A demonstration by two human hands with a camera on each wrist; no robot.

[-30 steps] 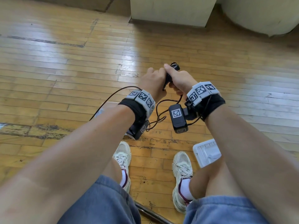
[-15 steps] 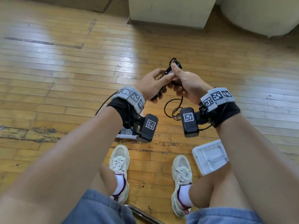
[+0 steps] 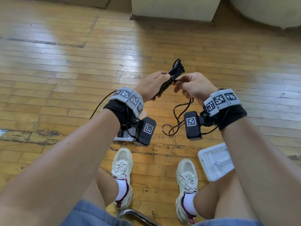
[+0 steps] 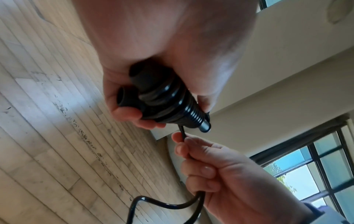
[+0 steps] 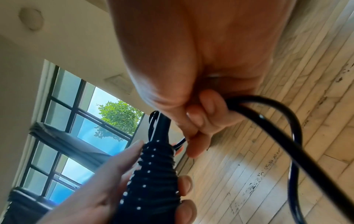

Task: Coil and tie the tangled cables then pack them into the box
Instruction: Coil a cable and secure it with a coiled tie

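A black cable bundle [image 3: 169, 80] is held up between my knees, its middle wound round with tight turns of the same cable. My left hand [image 3: 152, 85] grips the wound part; the left wrist view shows its fingers curled round the bundle [image 4: 168, 104]. My right hand [image 3: 192, 86] pinches the loose cable tail [image 3: 179, 115] just beside the bundle, and the tail hangs in loops below it. In the right wrist view the tail [image 5: 287, 136] passes through my curled right fingers, with the bundle [image 5: 153, 174] in front. A white box [image 3: 125, 136] sits on the floor, mostly hidden behind my left wrist.
A white box lid [image 3: 215, 160] lies on the wooden floor by my right shoe [image 3: 186, 185]. My left shoe [image 3: 123, 168] is beside it. A chair's metal tube [image 3: 138, 216] shows at the bottom. A pale cabinet [image 3: 174, 8] stands ahead.
Both hands have drawn slightly apart and turned. The wound part of the bundle now shows between them, and the loose tail hangs lower from my right hand.
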